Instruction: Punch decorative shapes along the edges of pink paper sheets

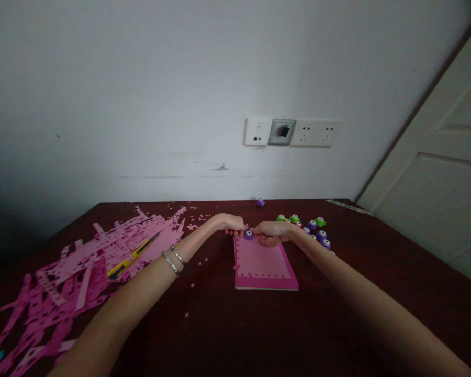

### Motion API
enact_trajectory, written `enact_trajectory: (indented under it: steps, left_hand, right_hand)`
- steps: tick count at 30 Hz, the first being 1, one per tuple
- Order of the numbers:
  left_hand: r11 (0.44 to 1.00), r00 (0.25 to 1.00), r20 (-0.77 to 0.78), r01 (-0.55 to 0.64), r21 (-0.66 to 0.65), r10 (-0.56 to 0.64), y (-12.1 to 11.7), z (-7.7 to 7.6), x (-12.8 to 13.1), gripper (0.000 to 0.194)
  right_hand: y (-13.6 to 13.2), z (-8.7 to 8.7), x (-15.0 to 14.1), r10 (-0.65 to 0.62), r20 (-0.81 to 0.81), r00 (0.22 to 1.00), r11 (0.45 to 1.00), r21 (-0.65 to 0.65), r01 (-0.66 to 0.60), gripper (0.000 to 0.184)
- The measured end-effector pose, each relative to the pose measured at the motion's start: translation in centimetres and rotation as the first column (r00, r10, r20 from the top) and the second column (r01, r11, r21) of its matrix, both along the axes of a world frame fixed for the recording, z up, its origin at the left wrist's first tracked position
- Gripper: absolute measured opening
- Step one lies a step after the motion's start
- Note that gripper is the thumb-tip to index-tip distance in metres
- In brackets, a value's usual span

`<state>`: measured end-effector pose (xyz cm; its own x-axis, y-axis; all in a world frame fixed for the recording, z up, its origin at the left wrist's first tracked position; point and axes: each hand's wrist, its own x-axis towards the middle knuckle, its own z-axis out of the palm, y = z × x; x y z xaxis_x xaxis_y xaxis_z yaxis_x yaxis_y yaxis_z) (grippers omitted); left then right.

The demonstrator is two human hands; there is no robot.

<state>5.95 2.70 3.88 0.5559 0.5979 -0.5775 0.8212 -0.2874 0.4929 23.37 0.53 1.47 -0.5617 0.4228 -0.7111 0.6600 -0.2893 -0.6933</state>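
Observation:
A small purple paper punch (248, 235) with a white top sits at the far edge of a pink sheet (261, 259). Small holes run along the sheet's left and near edges, and it lies on a darker pink stack of paper (267, 283). My left hand (232, 223) is closed at the punch's left side, its thumb against it. From the right, my right hand (272, 232) closes in on the same punch, its curled fingers over the far part of the sheet. The fingertips under both hands are partly hidden.
Cut pink paper strips (90, 256) pile up on the left, with a yellow utility knife (131, 257) on top. Green and purple punches (321, 236) cluster at right; another purple punch (260, 202) stands by the wall. Tiny paper cutouts (192, 227) dot the dark table (215, 330).

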Motion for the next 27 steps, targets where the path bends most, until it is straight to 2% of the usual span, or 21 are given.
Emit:
enact_trajectory:
  steps: [10,15,20,24,27]
  left_hand:
    - [0.996,0.995,-0.052,0.089,-0.016,-0.09,0.8,-0.2,0.2,0.018]
    - [0.987,0.996,-0.057,0.065,-0.145,-0.074,1.7,0.1,0.5,0.015]
    - [0.961,0.981,-0.131,0.105,-0.257,-0.142,2.9,0.5,1.3,0.012]
    - [0.957,0.973,-0.183,0.083,-0.279,-0.138,3.3,0.5,2.1,0.013]
    - [0.931,0.965,-0.207,0.081,-0.357,-0.164,3.6,0.3,2.4,0.015]
  right_hand:
    - [0.8,-0.3,-0.6,0.069,0.067,0.995,0.996,-0.052,-0.066,0.051]
    - [1.1,0.7,-1.1,0.072,0.109,0.991,0.986,-0.156,-0.054,0.047]
    - [1.5,1.8,-1.7,0.077,0.153,0.985,0.983,-0.179,-0.049,0.04]
    - [2.0,2.0,-1.8,0.114,0.182,0.977,0.971,-0.227,-0.071,0.036]
    - [2.1,1.9,-1.8,0.12,0.195,0.973,0.97,-0.232,-0.073,0.034]
